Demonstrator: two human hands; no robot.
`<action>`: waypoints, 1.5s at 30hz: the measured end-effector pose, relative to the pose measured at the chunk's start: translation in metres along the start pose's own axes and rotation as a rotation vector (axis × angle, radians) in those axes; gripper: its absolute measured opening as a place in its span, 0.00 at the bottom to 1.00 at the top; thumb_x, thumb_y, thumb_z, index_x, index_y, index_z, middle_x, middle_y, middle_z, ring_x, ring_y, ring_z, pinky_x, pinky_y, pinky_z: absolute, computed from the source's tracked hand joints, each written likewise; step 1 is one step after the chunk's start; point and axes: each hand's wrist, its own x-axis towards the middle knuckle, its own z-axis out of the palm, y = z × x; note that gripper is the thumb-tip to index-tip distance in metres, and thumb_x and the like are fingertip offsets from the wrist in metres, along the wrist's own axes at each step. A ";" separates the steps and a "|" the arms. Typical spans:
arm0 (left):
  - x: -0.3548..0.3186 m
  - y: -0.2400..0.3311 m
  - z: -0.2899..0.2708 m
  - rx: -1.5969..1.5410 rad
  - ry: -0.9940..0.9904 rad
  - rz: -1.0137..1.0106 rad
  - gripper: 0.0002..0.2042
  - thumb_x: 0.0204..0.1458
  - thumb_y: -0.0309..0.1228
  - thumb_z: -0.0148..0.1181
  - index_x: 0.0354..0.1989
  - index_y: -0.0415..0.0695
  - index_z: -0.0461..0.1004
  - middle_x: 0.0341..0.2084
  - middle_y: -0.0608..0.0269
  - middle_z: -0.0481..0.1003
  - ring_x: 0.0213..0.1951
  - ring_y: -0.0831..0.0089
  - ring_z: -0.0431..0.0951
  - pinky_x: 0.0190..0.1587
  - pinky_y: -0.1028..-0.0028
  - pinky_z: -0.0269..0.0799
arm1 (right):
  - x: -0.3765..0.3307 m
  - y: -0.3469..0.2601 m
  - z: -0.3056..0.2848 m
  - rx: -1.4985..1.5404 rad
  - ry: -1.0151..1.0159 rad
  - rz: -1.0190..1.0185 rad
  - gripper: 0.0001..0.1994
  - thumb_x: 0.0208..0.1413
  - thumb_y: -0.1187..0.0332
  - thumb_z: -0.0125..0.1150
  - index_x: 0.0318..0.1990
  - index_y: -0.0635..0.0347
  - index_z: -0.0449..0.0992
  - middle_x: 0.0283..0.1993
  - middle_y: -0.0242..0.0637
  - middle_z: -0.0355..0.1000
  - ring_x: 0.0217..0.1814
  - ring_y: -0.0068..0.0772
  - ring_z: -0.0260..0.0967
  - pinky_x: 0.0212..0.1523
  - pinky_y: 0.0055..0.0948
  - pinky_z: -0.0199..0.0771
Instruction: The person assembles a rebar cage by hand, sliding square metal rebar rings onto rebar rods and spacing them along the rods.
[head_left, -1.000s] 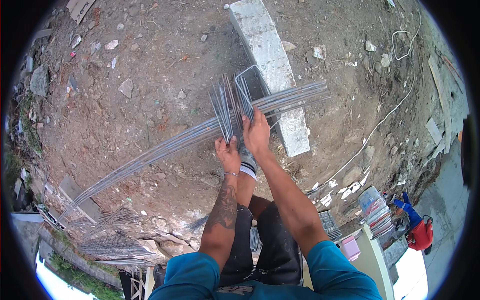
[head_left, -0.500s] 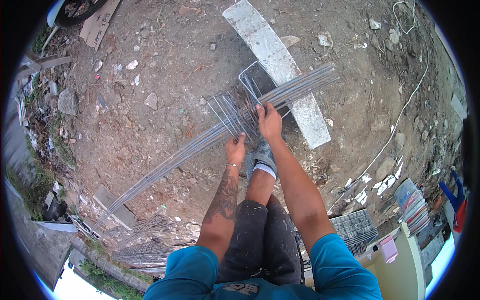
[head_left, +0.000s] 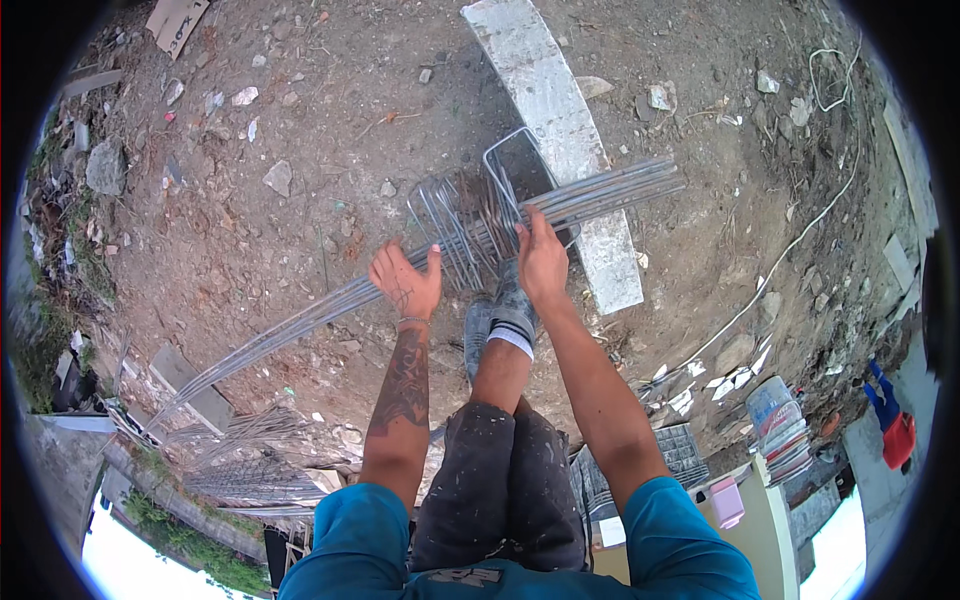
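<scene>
A bundle of long steel bars (head_left: 300, 316) runs from the lower left up to the right, its right end resting on a pale concrete-spattered plank (head_left: 545, 85). Several bent-wire rectangular stirrups (head_left: 440, 215) hang around the bars near the middle, and a larger stirrup (head_left: 508, 140) stands tilted beside them. My left hand (head_left: 408, 282) is over the bars left of the stirrups, fingers and thumb spread, holding nothing. My right hand (head_left: 543, 262) is closed with thumb and fingers on the bars, just right of the stirrups; part of its grip is hidden. My shoe (head_left: 514, 298) is directly below.
Stones and debris dot the dirt ground. A pale cable (head_left: 790, 275) snakes along the right. Wire mesh (head_left: 250, 478) and loose rods lie at lower left. At lower right are stacked bags or sheets (head_left: 780, 435), a pink container (head_left: 727, 502) and a person in red (head_left: 897, 440).
My left hand has let go near the stirrups, moved left along the bars and spread its fingers. My right hand stays at the bars. The view has shifted slightly.
</scene>
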 end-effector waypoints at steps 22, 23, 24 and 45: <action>0.053 -0.049 0.012 -0.311 -0.572 0.112 0.25 0.49 0.53 0.57 0.34 0.38 0.76 0.29 0.51 0.73 0.37 0.55 0.72 0.43 0.62 0.66 | 0.012 0.000 -0.017 -0.244 0.061 -0.140 0.16 0.56 0.66 0.55 0.50 0.62 0.69 0.41 0.47 0.67 0.46 0.48 0.64 0.48 0.43 0.62; 0.040 -0.038 0.006 -0.296 -0.457 0.123 0.24 0.49 0.51 0.58 0.38 0.39 0.74 0.36 0.52 0.70 0.42 0.56 0.69 0.46 0.61 0.63 | 0.012 -0.001 -0.015 -0.224 0.023 -0.169 0.21 0.54 0.63 0.57 0.53 0.63 0.65 0.46 0.50 0.64 0.49 0.51 0.61 0.50 0.45 0.60; 0.030 -0.026 0.002 -0.285 -0.357 0.109 0.24 0.48 0.49 0.59 0.43 0.39 0.72 0.43 0.53 0.68 0.48 0.56 0.65 0.50 0.60 0.59 | 0.011 -0.005 -0.013 -0.226 0.006 -0.155 0.21 0.54 0.63 0.57 0.53 0.63 0.65 0.46 0.50 0.64 0.49 0.51 0.61 0.50 0.45 0.60; 0.075 0.034 0.057 -0.339 -0.737 -0.370 0.30 0.45 0.54 0.60 0.40 0.33 0.74 0.37 0.48 0.77 0.39 0.56 0.76 0.49 0.62 0.66 | 0.054 -0.045 0.038 -0.485 -0.085 -0.521 0.15 0.53 0.57 0.56 0.39 0.60 0.75 0.38 0.40 0.74 0.42 0.38 0.63 0.43 0.36 0.58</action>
